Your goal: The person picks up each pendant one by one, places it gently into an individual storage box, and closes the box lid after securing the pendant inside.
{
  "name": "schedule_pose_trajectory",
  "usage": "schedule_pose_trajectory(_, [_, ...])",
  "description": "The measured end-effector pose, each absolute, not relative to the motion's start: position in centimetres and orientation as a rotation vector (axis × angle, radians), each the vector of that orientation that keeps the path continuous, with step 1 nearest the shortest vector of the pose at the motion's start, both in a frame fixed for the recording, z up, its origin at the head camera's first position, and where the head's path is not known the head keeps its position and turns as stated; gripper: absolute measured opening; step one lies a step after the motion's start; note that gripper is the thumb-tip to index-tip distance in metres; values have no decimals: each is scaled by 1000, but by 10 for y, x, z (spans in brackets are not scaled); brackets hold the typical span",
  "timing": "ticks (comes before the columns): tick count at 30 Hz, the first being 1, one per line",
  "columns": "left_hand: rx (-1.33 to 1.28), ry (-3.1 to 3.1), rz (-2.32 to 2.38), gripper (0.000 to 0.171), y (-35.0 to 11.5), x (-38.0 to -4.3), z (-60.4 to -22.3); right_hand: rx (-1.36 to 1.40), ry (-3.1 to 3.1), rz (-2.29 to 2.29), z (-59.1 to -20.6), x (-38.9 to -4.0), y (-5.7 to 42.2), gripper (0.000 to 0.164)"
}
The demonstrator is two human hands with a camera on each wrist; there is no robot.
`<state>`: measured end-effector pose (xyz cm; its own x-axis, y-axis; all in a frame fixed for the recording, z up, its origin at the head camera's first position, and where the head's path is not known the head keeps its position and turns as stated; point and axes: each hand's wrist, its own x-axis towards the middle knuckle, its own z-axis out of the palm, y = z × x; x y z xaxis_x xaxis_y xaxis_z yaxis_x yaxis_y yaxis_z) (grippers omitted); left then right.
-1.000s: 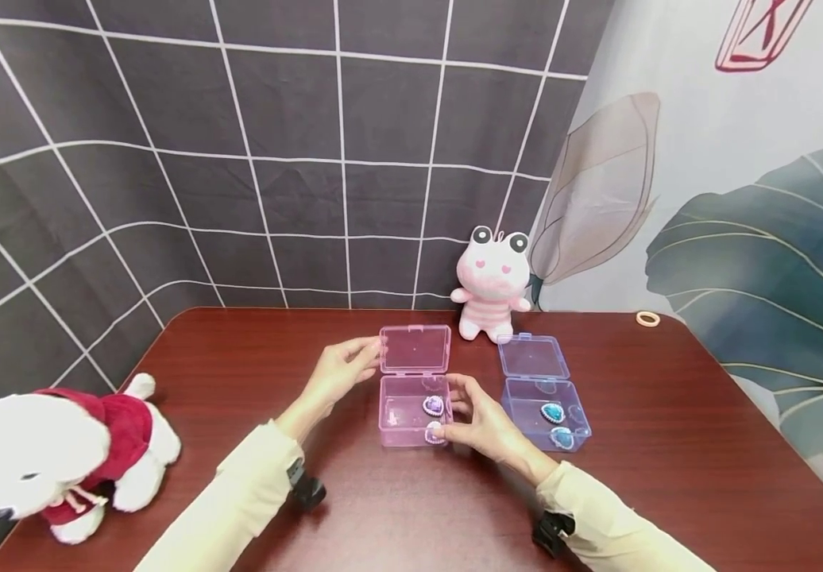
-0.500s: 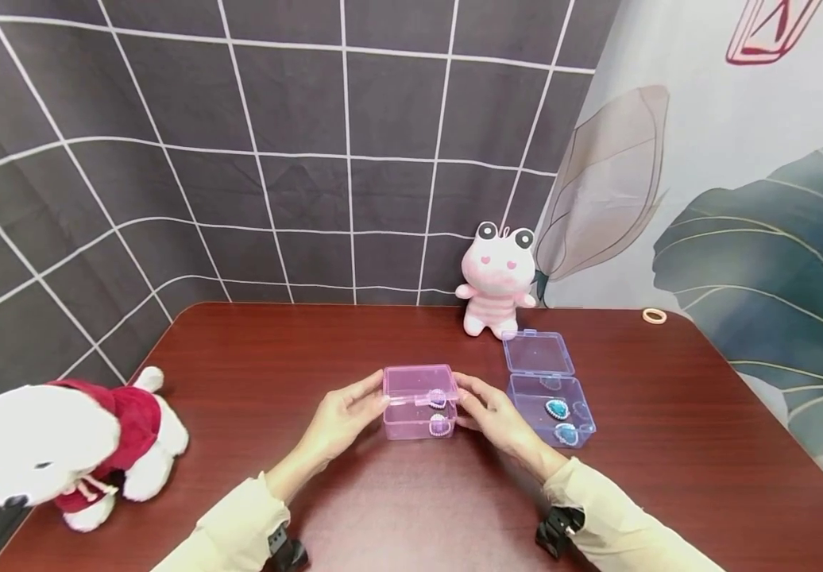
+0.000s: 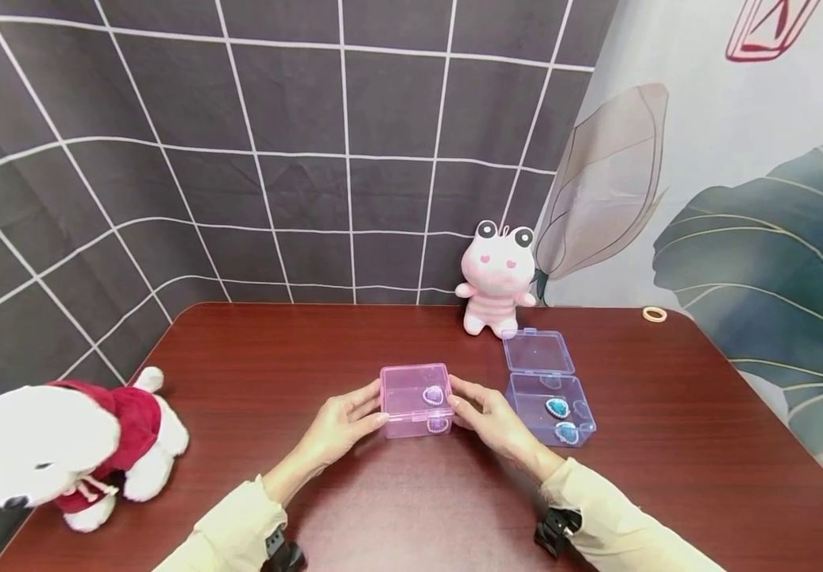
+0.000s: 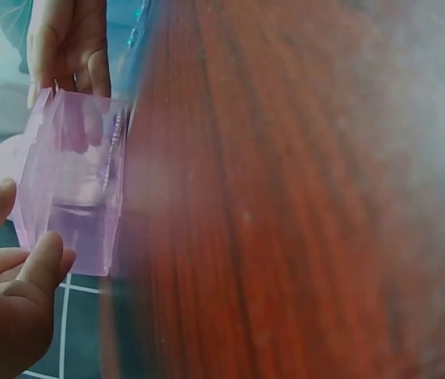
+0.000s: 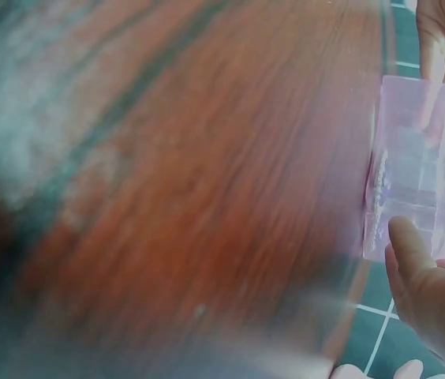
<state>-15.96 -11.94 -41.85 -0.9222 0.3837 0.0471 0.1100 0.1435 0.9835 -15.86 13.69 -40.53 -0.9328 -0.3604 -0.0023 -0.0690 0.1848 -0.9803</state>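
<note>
A clear pink plastic box (image 3: 404, 397) stands on the table in front of me, its hinged lid down over the base. Through the plastic show purple jewels (image 3: 433, 395) edged with white beads, toward the right side. My left hand (image 3: 336, 421) grips the left side, thumb at the front corner and fingers along the wall. On the right side my right hand (image 3: 493, 417) holds the box, its thumb at the lid's edge. In the right wrist view the right thumb (image 5: 410, 246) lies against the box's wall. Both wrist views show the box side-on between the hands.
A clear blue box (image 3: 540, 401), lid raised, stands right of my right hand with blue jewels (image 3: 558, 408) inside. Behind it sits a pink-and-white frog plush (image 3: 496, 278). A white toy dog (image 3: 83, 445) in red lies at left. A small ring (image 3: 654, 314) rests at the back right.
The pink box's lid has swung from upright, forward and down over the base. My left hand has moved from beside the raised lid to the box's left side. The head view has shifted slightly.
</note>
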Motion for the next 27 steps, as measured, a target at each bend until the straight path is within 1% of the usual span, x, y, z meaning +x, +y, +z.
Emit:
schedule_pose_trajectory(2, [507,2200,1851,62,-120,-161,-419,-450,2303,-1778,-405,-158,137,48])
schedule_pose_trajectory(6, [554,2208,1825,61,-122,-163,-418,-534,2612,-1539,-405,-156,135,47])
schedule_pose_trajectory(10, [567,2194,1827,61,-123,-163,-417,-552,2780,-1370,-403,-154,135,46])
schedule_pose_trajectory(18, [531,2221,1819,60,-115,-165,-408,-565,2698,-1482,-401,-155,137,49])
schedule_pose_trajectory(23, [425,2205,1832,63,-114,-164,-406,-531,2603,-1562,-398,-155,138,51])
schedule_pose_trajectory(27, [305,2280,1830,66,-116,-164,-397,-536,2641,-1593,-386,-155,147,51])
